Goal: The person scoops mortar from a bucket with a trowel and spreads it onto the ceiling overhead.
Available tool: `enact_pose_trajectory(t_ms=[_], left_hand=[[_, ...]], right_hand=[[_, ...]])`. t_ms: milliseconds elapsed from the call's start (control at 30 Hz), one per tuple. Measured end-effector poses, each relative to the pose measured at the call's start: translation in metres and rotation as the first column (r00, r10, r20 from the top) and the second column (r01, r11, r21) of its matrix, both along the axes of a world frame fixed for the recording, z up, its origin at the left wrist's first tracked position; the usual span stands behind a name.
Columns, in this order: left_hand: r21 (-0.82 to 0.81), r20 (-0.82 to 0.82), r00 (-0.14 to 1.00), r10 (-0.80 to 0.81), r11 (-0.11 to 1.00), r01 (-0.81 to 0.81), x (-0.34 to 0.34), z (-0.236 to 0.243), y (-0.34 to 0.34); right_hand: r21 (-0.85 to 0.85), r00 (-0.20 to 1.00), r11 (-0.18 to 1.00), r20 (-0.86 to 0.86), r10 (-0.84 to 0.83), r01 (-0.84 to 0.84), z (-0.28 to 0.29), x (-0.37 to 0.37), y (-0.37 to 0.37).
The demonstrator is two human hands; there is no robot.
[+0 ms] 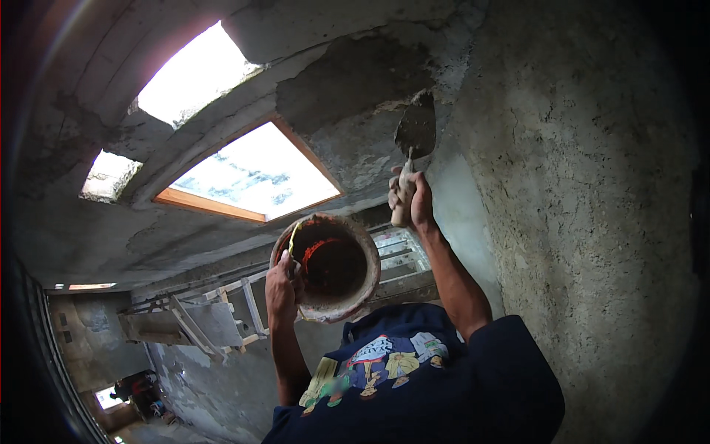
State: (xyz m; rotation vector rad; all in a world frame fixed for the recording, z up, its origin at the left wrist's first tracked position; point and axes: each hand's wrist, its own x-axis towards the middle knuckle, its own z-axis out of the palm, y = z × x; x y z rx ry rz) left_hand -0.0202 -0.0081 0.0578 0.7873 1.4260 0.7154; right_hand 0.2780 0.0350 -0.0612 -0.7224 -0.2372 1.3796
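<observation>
My left hand (284, 288) is closed on a mortar-crusted bucket (367, 275), gripping it at the left side of its rim by a yellow cord-like handle (293, 238). The bucket's mouth faces up at me. Inside it is dark, with orange showing on the inner wall. Raised higher, my right hand (414, 198) wraps round the pale handle of a pointed trowel (418, 127). Grey mortar coats its blade, which is up at the wall near the corner. Whether the blade touches the wall I cannot tell. A darker, damp-looking mortar patch (344, 80) spreads left of the blade.
A rough cement wall (569, 192) rises at the right. Left of the bucket are a wood-framed window (177, 198) and bright openings (194, 78). Wooden scaffolding (203, 325) stands lower left, with a dark, unclear shape (137, 388) far beyond it.
</observation>
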Motion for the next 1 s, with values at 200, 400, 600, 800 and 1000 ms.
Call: enact_pose_trajectory(t_ms=[200,400,600,800,1000], left_hand=[[-0.004,-0.031,0.999,0.016,1.0,-0.016,-0.013,-0.007,-0.003],[-0.04,-0.086,0.994,0.068,0.997,-0.072,-0.023,-0.011,-0.003],[-0.072,-0.094,0.989,0.115,0.99,-0.122,-0.024,-0.009,-0.005],[-0.08,-0.164,0.979,0.123,0.987,-0.138,-0.025,-0.004,-0.006],[-0.092,-0.133,0.978,0.162,0.98,-0.175,-0.024,-0.011,-0.002]], right_hand=[[0.248,0.945,0.914,-0.02,-0.326,0.32,0.026,-0.017,0.073],[0.434,0.592,0.64,0.259,-0.763,0.634,0.036,-0.025,0.135],[0.617,0.039,0.461,0.572,-0.82,0.638,-0.064,-0.02,0.194],[0.203,0.129,0.817,0.939,-0.318,0.54,-0.172,-0.041,0.262],[0.145,0.409,0.83,0.816,-0.408,0.538,-0.188,-0.048,0.221]])
